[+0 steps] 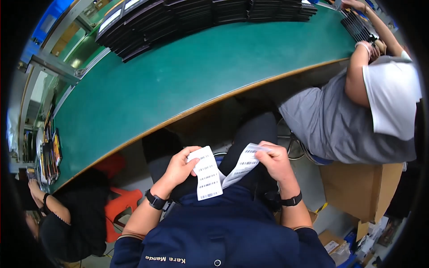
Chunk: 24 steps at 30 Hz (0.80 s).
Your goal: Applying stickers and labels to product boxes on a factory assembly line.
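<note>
White label strips printed with rows of barcodes hang above my lap in a V shape. My left hand [179, 167] is closed on the left barcode label strip [208, 177], thumb on its front near the top. The right barcode label strip [241, 168] slants up to my right hand [276, 161], which pinches its upper end between thumb and fingers. Their lower parts meet or overlap between the hands; I cannot tell whether they are one folded strip or two. Both hands are apart from the table, just in front of its edge.
The green table [178, 85] curves across, with tall stacks of dark flat cases [201, 15] at its far side. A seated co-worker [330, 111] handles dark items at right; another [73, 219] is at left. A red stool [120, 207] and cardboard box [357, 190] stand below.
</note>
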{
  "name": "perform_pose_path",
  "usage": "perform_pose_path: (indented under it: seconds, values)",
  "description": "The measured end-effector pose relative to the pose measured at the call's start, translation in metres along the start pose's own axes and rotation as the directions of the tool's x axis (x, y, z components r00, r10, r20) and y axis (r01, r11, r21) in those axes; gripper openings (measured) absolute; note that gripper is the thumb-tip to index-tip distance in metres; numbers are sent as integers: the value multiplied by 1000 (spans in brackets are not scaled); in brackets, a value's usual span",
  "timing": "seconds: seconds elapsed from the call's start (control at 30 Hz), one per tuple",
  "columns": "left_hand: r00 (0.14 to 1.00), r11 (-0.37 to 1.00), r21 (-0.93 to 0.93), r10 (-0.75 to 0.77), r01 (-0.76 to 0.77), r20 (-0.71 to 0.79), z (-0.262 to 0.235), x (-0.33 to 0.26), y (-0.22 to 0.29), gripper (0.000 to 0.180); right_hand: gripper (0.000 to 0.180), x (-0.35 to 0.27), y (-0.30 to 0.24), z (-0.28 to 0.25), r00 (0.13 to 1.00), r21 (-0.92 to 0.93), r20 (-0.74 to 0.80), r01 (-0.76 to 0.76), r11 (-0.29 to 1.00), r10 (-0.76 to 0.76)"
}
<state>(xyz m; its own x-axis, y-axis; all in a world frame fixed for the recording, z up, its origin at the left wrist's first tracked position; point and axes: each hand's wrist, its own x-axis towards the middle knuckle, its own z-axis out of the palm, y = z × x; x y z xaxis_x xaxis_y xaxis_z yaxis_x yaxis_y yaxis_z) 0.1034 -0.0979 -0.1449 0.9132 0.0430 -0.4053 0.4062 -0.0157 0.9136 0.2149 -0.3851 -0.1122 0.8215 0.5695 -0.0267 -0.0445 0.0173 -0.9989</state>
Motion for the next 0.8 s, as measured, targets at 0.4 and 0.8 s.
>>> perform_pose_path:
  seconds: [0.4, 0.8]
  values:
    - [874, 978, -117, 100, -175, -476, -38, 23, 2, 41, 8, 1, 13, -4, 960, 169, 173, 190, 967, -219]
    - [858, 970, -125, 117, -206, -501, -45, 22, -1, 40, 15, 2, 23, 1, 974, 51, 205, 91, 995, -100]
